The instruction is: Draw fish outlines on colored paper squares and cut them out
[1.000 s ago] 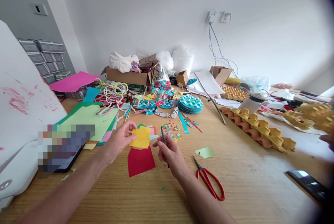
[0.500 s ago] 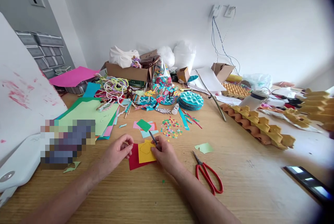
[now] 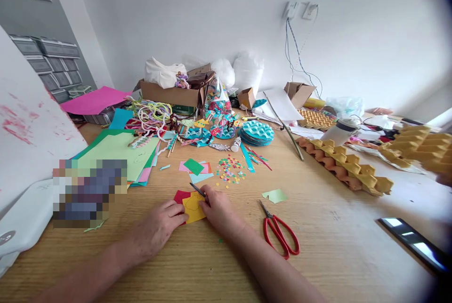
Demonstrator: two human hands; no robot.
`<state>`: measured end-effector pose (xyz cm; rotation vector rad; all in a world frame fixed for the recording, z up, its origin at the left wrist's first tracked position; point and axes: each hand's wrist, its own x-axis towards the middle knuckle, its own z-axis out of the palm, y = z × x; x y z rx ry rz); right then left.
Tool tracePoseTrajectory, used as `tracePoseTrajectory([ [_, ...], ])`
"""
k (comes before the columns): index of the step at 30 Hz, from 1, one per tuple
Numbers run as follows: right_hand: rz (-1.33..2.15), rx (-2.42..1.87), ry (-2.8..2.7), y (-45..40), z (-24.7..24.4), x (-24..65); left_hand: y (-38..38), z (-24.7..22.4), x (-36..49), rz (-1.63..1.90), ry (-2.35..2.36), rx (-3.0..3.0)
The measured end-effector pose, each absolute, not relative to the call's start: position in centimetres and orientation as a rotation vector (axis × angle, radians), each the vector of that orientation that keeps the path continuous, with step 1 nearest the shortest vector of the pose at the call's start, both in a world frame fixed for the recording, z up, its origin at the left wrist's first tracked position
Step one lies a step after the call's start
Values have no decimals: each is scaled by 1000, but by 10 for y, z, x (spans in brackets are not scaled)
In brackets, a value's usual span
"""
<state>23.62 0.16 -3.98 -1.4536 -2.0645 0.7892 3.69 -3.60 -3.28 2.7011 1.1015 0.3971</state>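
1. Broadly, the wooden table (image 3: 339, 256) takes up the foreground, with both hands working over two small sheets near its middle.
2. Closest on one side, the left hand (image 3: 163, 224) has changed most: a second ago it held the yellow sheet up in the air, half a second ago it was lifted clear of that sheet, and now its fingers lie on the papers at their left side. It grasps nothing that shows.
3. Opposite, the right hand (image 3: 219, 209) grips the pen and rests at the right side of the yellow sheet, its thumb against the paper.
4. Well to the right of that grip, the scissors (image 3: 270, 218) lie untouched on the wood.
5. Underneath the yellow sheet is the red paper (image 3: 181, 195), showing mainly at its upper left, partly hidden by the left fingers.
6. On top sits the yellow paper (image 3: 193, 209), between the two hands, with a drawn outline on it.
7. Slanting from the right fingers is the pen (image 3: 197, 190), more upright a second ago, now leaning over the yellow paper's far edge.
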Motion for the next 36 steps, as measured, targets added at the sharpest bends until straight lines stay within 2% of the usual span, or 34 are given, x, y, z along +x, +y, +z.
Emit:
tracePoseTrajectory([
  [5, 731, -1384, -2066, 0, -19, 246, -38, -44, 33, 452, 1093, 2790],
  [10, 688, -1226, -1738, 2, -8, 257, -38, -57, 29, 552, 1103, 2828],
  [17, 1309, -919, -1313, -10, 1, 251, -39, -57, 29, 540, 1088, 2893],
  [24, 1691, -748, -1187, -21, 18, 255, -37, -57, 28, 529, 1052, 2924],
  [31, 1382, -951, -1384, -25, -25, 245, -39, -52, 32, 540, 1067, 2886],
  [36, 1188, -1164, -1549, -25, -36, 247, -39, -50, 33, 576, 1045, 2919],
])
